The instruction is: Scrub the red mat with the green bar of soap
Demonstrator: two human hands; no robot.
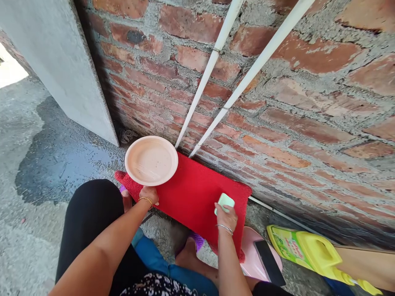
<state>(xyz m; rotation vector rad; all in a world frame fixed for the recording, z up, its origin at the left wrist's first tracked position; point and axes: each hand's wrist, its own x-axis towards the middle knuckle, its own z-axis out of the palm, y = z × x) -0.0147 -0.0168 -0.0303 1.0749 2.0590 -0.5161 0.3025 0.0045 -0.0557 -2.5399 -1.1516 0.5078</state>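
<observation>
A red mat with a fluffy edge lies stretched out in front of me, close to the brick wall. On its far left end rests a pale pink basin, which looks to hold some shallow water. My left hand is closed at the mat's near edge, just below the basin's rim; its fingertips are partly hidden. Towards the mat's right end, my right hand grips a pale green block, rounded at the corners, against the red surface. Whether the block is soap or a brush, I cannot tell.
A pink stool or lid with a black phone on it is at the right. Beside it lies a yellow detergent jug near cardboard. Two white pipes run down the brick wall. Wet concrete spreads at left, by a grey slab.
</observation>
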